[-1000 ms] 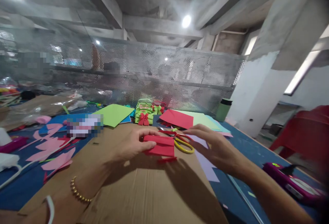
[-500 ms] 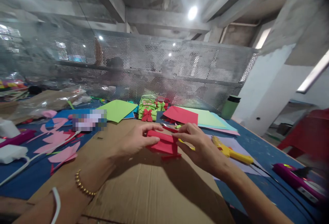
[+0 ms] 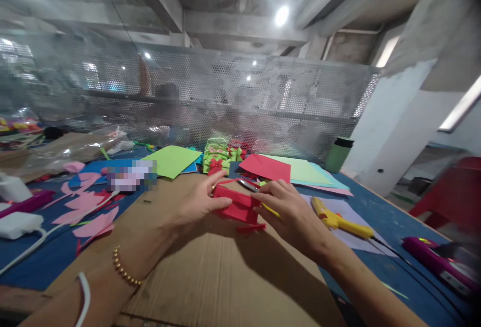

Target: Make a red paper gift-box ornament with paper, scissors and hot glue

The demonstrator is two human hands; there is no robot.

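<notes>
Between both hands is a small folded red paper box (image 3: 237, 206), held just above the brown cardboard (image 3: 210, 277). My left hand (image 3: 201, 198) grips its left end, thumb on the near face and fingers behind. At the right end, the fingers of my right hand (image 3: 281, 201) pinch the paper edge. A thin red paper strip (image 3: 251, 228) lies just below the box. Behind the box lie scissors, their metal part (image 3: 248, 185) showing and the yellow handle (image 3: 271, 210) partly hidden by my right hand.
To the right, a yellow hot glue gun (image 3: 340, 223) rests on lilac paper (image 3: 376, 247), near a purple power strip (image 3: 439, 266). Behind are green paper (image 3: 173, 160), red paper (image 3: 267, 167), several small green bags (image 3: 216, 154) and a green bottle (image 3: 338, 155). Pink scraps (image 3: 98, 221) and a white cable (image 3: 80, 212) lie left.
The red box has tilted, showing its open top and more of its front. My left fingers have shifted up behind it, and more of the scissors' metal shows.
</notes>
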